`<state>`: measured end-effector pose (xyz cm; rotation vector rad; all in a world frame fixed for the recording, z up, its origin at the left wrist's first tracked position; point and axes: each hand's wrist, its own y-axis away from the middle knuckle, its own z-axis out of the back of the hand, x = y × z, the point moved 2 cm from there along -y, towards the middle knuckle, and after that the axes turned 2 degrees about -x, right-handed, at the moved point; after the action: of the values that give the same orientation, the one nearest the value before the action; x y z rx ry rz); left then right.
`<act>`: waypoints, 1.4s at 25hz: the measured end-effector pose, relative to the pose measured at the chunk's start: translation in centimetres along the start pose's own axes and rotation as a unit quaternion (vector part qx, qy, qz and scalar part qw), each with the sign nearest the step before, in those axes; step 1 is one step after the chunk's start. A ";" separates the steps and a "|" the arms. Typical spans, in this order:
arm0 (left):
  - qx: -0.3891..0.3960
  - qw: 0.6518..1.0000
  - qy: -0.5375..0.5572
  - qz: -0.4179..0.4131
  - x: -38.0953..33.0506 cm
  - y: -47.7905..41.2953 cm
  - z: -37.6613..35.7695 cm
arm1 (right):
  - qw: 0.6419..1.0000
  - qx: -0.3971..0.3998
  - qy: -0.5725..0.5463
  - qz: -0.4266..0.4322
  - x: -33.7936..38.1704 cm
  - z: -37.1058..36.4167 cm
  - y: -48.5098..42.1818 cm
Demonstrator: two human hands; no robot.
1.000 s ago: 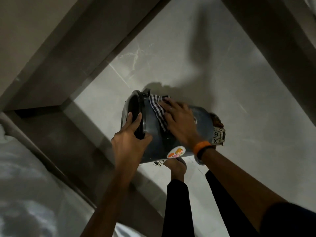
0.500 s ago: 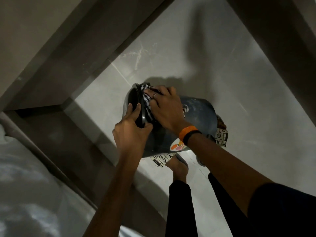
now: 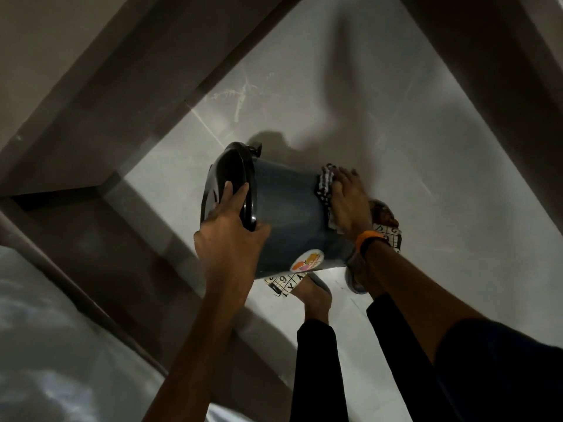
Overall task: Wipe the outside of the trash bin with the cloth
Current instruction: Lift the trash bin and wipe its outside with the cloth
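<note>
A dark grey trash bin with a black lid is held tilted on its side above the floor, lid end to the left. A round orange sticker shows on its lower side. My left hand grips the lid's rim. My right hand, with an orange band at the wrist, presses a black-and-white checked cloth against the bin's wall near its base end. The bin's bottom is hidden behind my right hand.
Pale tiled floor lies below, bounded by dark wall bases at left and upper right. My legs in black trousers and my feet stand under the bin on a small mat printed with letters and numbers. A pale surface fills the lower left.
My right hand has slid the cloth along the bin's wall from the lid end to the base end. My left hand has kept its grip on the lid rim.
</note>
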<state>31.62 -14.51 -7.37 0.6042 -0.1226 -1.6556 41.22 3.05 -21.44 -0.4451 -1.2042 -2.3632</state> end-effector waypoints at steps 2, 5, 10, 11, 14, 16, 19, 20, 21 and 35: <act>-0.009 1.000 -0.008 -0.008 -0.3 0.2 -0.2 | 0.996 0.018 -0.066 0.055 3.4 -1.2 3.0; 0.011 1.000 -0.024 -0.012 0.2 0.2 -0.5 | 0.971 0.024 -0.080 0.225 7.6 -3.0 8.8; 0.014 0.999 0.000 0.053 1.8 1.5 0.1 | 0.999 0.033 0.012 0.038 1.1 -1.5 -1.7; 0.013 0.999 -0.004 0.052 1.7 1.7 0.0 | 0.998 0.061 0.018 -0.007 -0.4 -1.0 -2.9; 0.014 0.998 -0.034 0.043 0.4 1.7 -0.3 | 0.995 0.062 -0.059 -0.048 -2.3 -0.4 -1.2; 0.023 0.998 -0.053 0.029 -0.6 1.7 -0.7 | 0.991 0.039 -0.124 -0.028 -1.3 -1.0 4.3; 0.035 0.997 -0.069 0.017 -0.6 1.9 -1.2 | 0.982 0.055 -0.128 0.131 1.0 -3.5 11.3; 0.035 0.997 -0.069 0.024 -0.2 2.1 -1.2 | 0.979 0.065 -0.096 0.167 0.7 -4.1 11.3; 0.036 0.996 -0.067 0.038 0.2 2.3 -1.1 | 0.981 0.060 -0.070 0.173 -0.3 -4.2 9.9; -0.026 0.993 -0.005 0.111 -2.8 -4.3 2.1 | 0.964 0.022 -0.036 0.264 2.3 -2.2 10.4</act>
<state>26.97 -11.56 -6.48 0.5235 -0.1495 -1.4419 44.55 -4.72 -14.51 -0.7407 -1.0099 -1.8724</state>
